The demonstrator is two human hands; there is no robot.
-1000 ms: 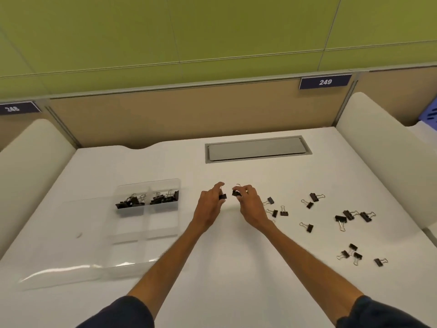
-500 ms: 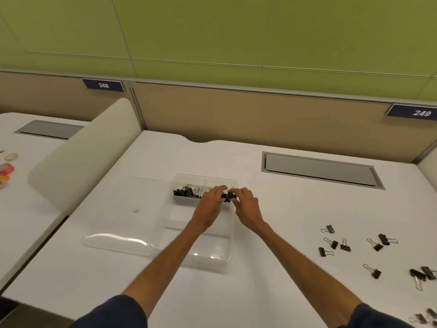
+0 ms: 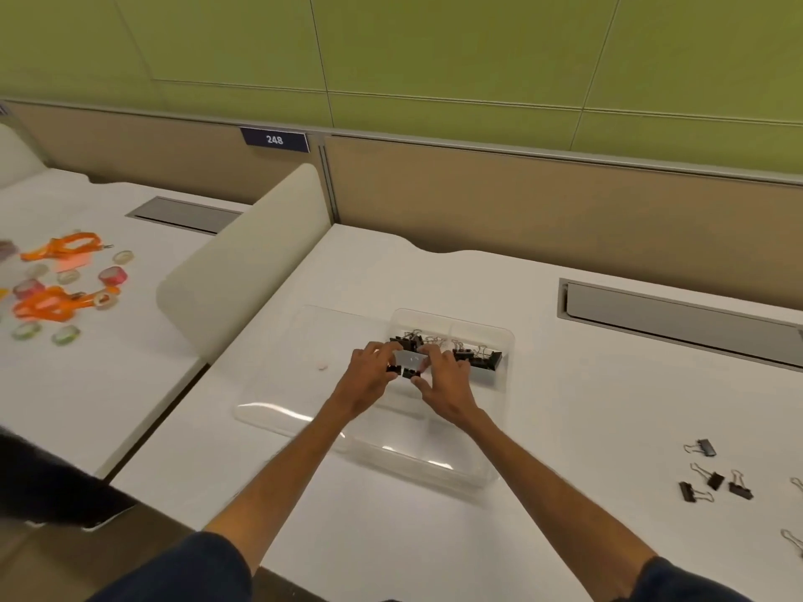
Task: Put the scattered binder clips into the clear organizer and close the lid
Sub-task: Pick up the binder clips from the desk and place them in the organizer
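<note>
Here each hand [image 3: 369, 380] [image 3: 447, 384] pinches one binder clip [image 3: 393, 369] [image 3: 410, 373] over the organizer [image 3: 506, 341].

Tape rolls [image 3: 114, 275] — orange lanyards [image 3: 65, 247] — neighbouring desk [image 3: 108, 362]

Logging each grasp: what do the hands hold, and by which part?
Left hand and right hand each pinch a black binder clip by its body.

Loose clips [image 3: 712, 484] right of organizer [image 3: 506, 341]
</note>
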